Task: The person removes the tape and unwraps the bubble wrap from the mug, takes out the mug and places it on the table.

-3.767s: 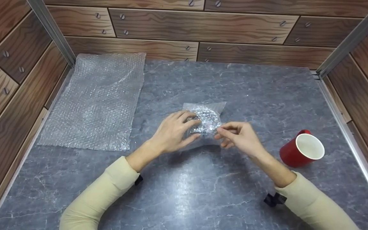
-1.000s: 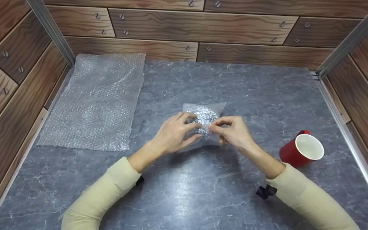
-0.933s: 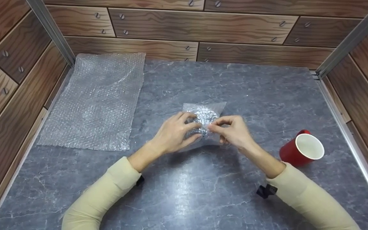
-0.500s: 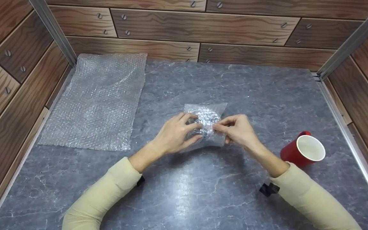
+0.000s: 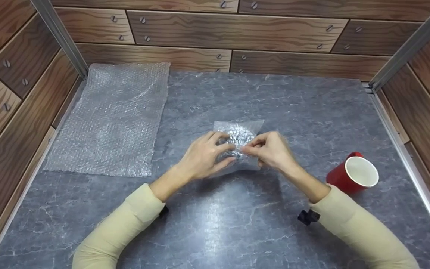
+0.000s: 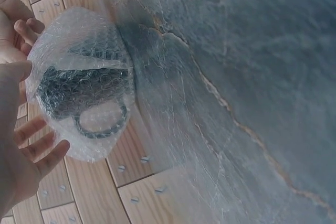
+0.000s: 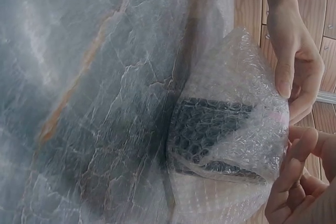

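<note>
In the middle of the table, a dark mug with a handle shows through a wrapping of clear bubble wrap. My left hand holds this bundle from its left, with thumb and fingers spread about its top. From the right, my right hand pinches with thumb and fingertips at the top of the wrap. A small pinkish patch shows near the fingertips in the right wrist view; what it is I cannot tell. Exactly what lies between the right fingertips is hidden.
A red mug, white inside, stands near my right forearm. A flat sheet of bubble wrap lies on the grey marbled table at the left. Wood-patterned walls and metal rails border the table.
My right hand has moved inward from the bundle's right edge to its top, shifting slightly back and forth there. My left hand stays in place on the bundle.
</note>
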{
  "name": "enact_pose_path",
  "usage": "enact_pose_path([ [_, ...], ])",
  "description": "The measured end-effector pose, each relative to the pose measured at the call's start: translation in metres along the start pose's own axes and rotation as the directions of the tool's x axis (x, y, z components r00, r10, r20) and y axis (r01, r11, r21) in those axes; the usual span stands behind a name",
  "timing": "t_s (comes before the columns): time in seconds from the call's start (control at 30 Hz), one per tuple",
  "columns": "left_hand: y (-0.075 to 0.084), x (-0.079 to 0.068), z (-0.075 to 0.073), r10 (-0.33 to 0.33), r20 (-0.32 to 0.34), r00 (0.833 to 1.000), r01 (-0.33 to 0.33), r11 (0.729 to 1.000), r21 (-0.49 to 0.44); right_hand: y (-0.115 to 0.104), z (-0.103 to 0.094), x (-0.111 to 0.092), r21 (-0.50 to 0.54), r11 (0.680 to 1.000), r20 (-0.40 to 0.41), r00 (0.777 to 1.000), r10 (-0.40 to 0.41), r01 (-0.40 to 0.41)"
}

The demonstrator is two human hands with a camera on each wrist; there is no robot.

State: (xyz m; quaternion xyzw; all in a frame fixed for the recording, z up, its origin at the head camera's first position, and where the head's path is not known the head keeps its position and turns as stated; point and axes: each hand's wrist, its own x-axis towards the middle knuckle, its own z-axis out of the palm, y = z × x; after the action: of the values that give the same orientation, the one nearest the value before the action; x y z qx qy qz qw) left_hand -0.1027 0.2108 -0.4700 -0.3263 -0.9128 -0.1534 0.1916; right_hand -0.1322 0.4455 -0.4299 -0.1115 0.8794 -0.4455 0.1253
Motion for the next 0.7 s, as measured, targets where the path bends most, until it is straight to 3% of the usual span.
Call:
enact_pose_path([
  [0.57,0.0,0.0,0.0,0.003,-0.015,1.0,-0.003,1.0,0.009,0.0,0.012,-0.006,0.064,0.995,-0.019,0.997,-0.077,0.078],
  [0.7,0.001,0.0,0.001,0.005,-0.018,1.0,-0.005,1.0,0.006,-0.002,0.014,-0.007,0.034,0.994,-0.03,0.995,-0.1,0.101],
])
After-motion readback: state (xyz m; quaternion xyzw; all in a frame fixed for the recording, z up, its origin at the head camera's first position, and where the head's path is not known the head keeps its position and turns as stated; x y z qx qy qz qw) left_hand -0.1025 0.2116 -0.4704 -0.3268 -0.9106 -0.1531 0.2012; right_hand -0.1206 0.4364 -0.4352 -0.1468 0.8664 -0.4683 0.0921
